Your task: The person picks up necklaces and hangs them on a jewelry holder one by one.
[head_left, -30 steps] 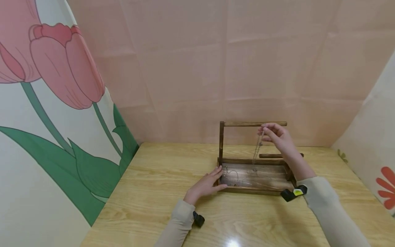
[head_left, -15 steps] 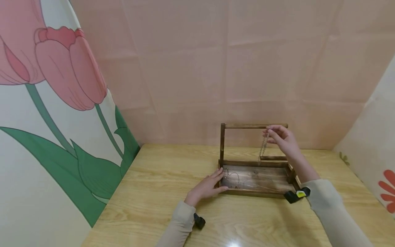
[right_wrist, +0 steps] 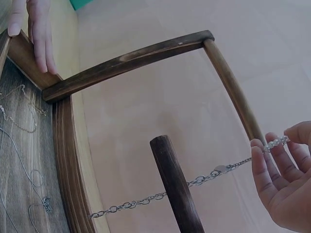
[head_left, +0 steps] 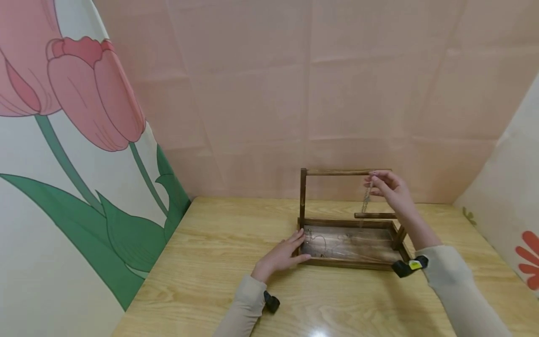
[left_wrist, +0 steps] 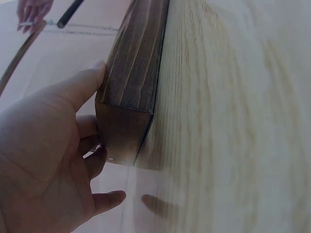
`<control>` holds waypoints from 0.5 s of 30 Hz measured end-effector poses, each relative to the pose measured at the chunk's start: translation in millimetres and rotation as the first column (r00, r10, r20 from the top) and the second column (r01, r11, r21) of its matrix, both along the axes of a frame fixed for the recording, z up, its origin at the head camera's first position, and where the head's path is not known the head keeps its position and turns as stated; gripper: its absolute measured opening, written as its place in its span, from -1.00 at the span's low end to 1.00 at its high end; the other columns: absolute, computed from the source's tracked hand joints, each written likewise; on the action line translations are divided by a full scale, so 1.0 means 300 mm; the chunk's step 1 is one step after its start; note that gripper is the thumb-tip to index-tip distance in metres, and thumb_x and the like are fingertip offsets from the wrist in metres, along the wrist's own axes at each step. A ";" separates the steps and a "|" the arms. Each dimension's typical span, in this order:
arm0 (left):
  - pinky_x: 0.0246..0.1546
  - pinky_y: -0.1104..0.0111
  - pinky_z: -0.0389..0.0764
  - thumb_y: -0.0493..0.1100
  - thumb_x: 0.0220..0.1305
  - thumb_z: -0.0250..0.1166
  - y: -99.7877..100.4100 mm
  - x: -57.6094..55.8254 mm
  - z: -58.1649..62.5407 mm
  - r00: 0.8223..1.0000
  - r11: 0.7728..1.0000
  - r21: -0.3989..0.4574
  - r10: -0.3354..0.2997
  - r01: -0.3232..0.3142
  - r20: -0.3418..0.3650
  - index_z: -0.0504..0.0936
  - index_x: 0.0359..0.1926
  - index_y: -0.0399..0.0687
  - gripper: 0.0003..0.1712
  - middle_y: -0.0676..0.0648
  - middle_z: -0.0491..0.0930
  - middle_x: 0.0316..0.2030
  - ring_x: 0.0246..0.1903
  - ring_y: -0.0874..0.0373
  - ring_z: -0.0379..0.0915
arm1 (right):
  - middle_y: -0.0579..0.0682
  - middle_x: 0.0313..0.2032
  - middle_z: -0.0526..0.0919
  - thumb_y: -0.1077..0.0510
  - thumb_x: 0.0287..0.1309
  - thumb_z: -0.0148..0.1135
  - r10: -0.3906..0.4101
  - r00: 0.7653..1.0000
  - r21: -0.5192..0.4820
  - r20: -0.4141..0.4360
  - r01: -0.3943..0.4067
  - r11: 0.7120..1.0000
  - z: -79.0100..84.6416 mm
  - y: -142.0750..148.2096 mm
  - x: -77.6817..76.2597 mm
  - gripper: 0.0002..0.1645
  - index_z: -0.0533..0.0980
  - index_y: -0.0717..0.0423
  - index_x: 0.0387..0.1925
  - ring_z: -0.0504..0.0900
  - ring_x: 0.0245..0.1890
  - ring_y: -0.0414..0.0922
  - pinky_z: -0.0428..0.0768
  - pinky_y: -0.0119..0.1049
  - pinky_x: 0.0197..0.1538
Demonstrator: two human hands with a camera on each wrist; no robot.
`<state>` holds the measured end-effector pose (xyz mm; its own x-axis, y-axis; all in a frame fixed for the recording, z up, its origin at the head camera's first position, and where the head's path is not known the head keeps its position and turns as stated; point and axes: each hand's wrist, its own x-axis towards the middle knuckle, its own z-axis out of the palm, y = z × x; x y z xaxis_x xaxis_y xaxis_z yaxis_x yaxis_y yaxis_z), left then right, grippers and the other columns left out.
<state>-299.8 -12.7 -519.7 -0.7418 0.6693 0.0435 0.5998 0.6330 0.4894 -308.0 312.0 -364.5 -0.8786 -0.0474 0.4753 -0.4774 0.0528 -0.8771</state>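
Note:
In the head view my right hand [head_left: 389,187] is at the right part of the upper bar of a dark wooden jewelry stand [head_left: 303,194]. Its thumb and fingers pinch the pearl-beaded end of a silver chain necklace [right_wrist: 141,200], seen closely in the right wrist view. The chain hangs from the fingertips beside the short lower bar [right_wrist: 170,179], which crosses over it in that view. My left hand [head_left: 280,255] rests against the left end of the stand's tray [left_wrist: 131,63], thumb on the front wall and fingers extended along the end wall.
Thin chains [right_wrist: 29,121] lie inside the tray, most at its left end. The stand sits on a light wood table [head_left: 210,262], with a pink cloth backdrop [head_left: 252,93] behind. A tulip-printed panel [head_left: 97,93] stands at the left.
My right hand has moved right along the upper bar, carrying the hanging necklace toward the bar's right end. The left hand stays on the tray. The view shifts slightly.

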 end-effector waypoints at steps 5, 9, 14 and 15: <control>0.35 -0.01 0.01 0.37 0.30 -0.14 -0.003 0.001 0.002 1.000 1.000 0.005 -0.002 0.002 -0.004 -0.05 0.45 -0.03 -0.12 0.04 -0.22 0.46 0.42 0.16 -0.27 | -0.05 -0.18 0.63 0.21 0.31 0.01 -0.008 1.000 -0.007 -0.002 0.008 1.000 0.006 0.011 0.007 -0.59 0.30 0.49 0.04 0.64 -0.21 -0.23 0.63 -0.43 -0.27; 0.35 -0.01 0.02 0.37 0.30 -0.15 -0.004 0.005 0.004 1.000 1.000 0.004 -0.001 0.001 -0.005 -0.05 0.45 -0.02 -0.12 0.04 -0.23 0.46 0.42 0.15 -0.25 | -0.09 -0.17 0.62 0.19 0.31 0.01 -0.044 0.999 0.019 0.014 0.043 0.999 0.007 0.024 0.013 -0.57 0.30 0.48 0.06 0.63 -0.20 -0.24 0.63 -0.45 -0.27; 0.35 0.00 0.00 0.37 0.30 -0.14 -0.006 0.009 0.006 1.000 1.000 0.004 0.003 -0.003 0.002 -0.05 0.45 0.00 -0.13 0.06 -0.23 0.46 0.42 0.14 -0.25 | -0.09 -0.17 0.62 0.19 0.31 0.01 -0.048 0.999 0.013 0.014 0.048 0.999 0.003 0.040 0.015 -0.54 0.28 0.51 0.07 0.64 -0.20 -0.25 0.62 -0.46 -0.27; 0.36 0.00 0.00 0.37 0.30 -0.14 -0.006 0.009 0.007 1.000 1.000 0.006 0.003 -0.003 0.003 -0.05 0.45 0.00 -0.13 0.06 -0.23 0.46 0.42 0.15 -0.25 | -0.09 -0.17 0.63 0.20 0.31 0.01 -0.044 0.999 0.004 0.014 0.044 0.999 0.003 0.042 0.016 -0.55 0.29 0.50 0.06 0.64 -0.20 -0.25 0.62 -0.47 -0.27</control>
<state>-297.0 -14.5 -517.6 -0.7442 0.6665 0.0449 0.5961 0.6322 0.4950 -303.3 324.5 -363.5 -0.8863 -0.0098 0.4630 -0.4623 0.0767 -0.8834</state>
